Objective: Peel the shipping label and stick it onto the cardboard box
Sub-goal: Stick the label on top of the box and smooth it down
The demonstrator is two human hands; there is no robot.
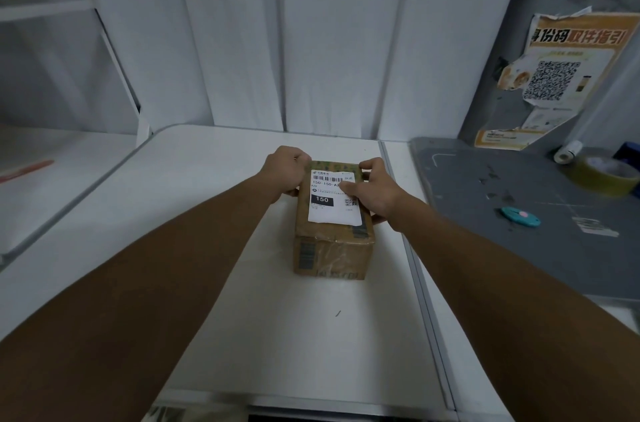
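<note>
Shipping label [333, 197] lies flat on top of the cardboard box [332, 241], which sits mid-counter [214, 248]. Right hand [372, 191] curls around the box's 3 o'clock side, its thumb pressing the label. Left hand [285, 169] grips the box at about 10 o'clock. Farther out at 3 o'clock lie a teal cutter [520, 216] and a tape roll [602, 176] on a grey mat [502, 248].

White label [333, 198], brown box [332, 248]
</note>
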